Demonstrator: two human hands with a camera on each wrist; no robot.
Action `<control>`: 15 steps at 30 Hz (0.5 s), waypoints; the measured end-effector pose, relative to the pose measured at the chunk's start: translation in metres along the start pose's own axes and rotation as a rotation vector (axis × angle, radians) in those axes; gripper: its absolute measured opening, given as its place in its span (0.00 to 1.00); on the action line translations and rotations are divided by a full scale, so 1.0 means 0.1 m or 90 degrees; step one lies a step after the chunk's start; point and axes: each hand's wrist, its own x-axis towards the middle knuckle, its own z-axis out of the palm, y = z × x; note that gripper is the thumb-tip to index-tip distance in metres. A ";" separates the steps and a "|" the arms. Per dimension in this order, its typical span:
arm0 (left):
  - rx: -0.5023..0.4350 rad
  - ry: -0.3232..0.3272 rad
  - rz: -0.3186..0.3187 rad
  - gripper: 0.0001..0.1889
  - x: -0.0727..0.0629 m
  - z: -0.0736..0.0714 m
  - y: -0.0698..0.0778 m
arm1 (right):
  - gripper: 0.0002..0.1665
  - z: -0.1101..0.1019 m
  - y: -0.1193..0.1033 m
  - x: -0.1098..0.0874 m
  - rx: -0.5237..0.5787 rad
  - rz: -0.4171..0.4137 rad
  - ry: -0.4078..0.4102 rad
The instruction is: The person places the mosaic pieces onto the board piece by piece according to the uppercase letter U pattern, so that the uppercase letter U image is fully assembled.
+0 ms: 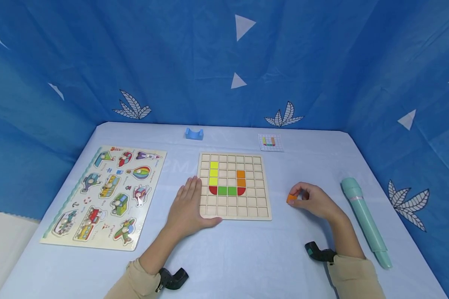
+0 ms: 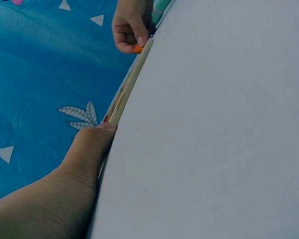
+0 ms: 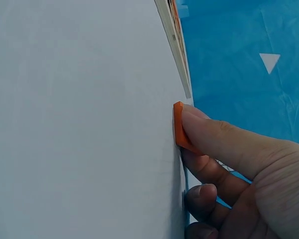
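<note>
A wooden grid board (image 1: 254, 207) lies mid-table, with yellow squares (image 1: 213, 173) in a column, orange squares (image 1: 241, 178) in another, and green squares (image 1: 227, 191) between two red rounded pieces (image 1: 213, 190) below. My left hand (image 1: 187, 207) rests flat at the board's left side, fingers straight along the edge and thumb at the near left corner. To the right of the board, my right hand (image 1: 312, 200) pinches an orange square tile (image 3: 178, 124) between thumb and fingers, low over the table. In the left wrist view the left thumb (image 2: 92, 144) touches the board's edge.
A picture puzzle board (image 1: 108, 199) lies at the left. Behind the grid stand a small blue block (image 1: 194, 134) and a pattern card (image 1: 271, 142) with a similar coloured shape. A long green tube (image 1: 366, 224) lies right of the right arm. Blue cloth hangs around the table.
</note>
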 end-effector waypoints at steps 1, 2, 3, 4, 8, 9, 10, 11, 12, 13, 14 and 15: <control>-0.001 0.002 0.001 0.70 0.00 0.00 0.00 | 0.11 0.00 0.00 0.01 0.001 -0.002 -0.001; -0.001 0.002 0.001 0.70 0.00 0.00 0.00 | 0.11 -0.01 0.00 0.01 0.003 -0.004 -0.001; -0.002 0.003 0.002 0.70 0.00 -0.01 0.00 | 0.10 -0.01 0.00 0.02 0.005 -0.005 -0.001; -0.002 0.004 0.002 0.70 0.00 -0.01 0.00 | 0.10 -0.02 -0.01 0.03 0.007 -0.008 -0.001; -0.002 0.004 0.002 0.70 0.00 -0.01 0.00 | 0.10 -0.03 -0.05 0.10 0.022 -0.017 0.001; -0.002 0.005 0.002 0.70 0.00 -0.01 0.00 | 0.10 -0.04 -0.07 0.13 0.025 -0.019 0.002; -0.001 0.005 0.003 0.70 0.00 -0.01 0.00 | 0.10 -0.04 -0.08 0.15 0.026 -0.021 0.003; -0.001 0.006 0.003 0.70 0.00 -0.01 0.00 | 0.09 -0.05 -0.10 0.18 0.027 -0.022 0.005; -0.001 0.005 0.003 0.70 0.00 0.00 0.00 | 0.10 -0.05 -0.12 0.20 0.027 -0.024 0.007; 0.000 0.004 0.002 0.70 0.00 0.00 0.00 | 0.09 -0.05 -0.14 0.23 0.027 -0.025 0.009; 0.001 0.003 0.002 0.70 0.00 0.00 0.00 | 0.09 -0.06 -0.15 0.26 0.027 -0.027 0.010; 0.001 0.003 0.002 0.70 0.00 0.00 0.00 | 0.09 -0.06 -0.17 0.29 0.029 -0.029 0.010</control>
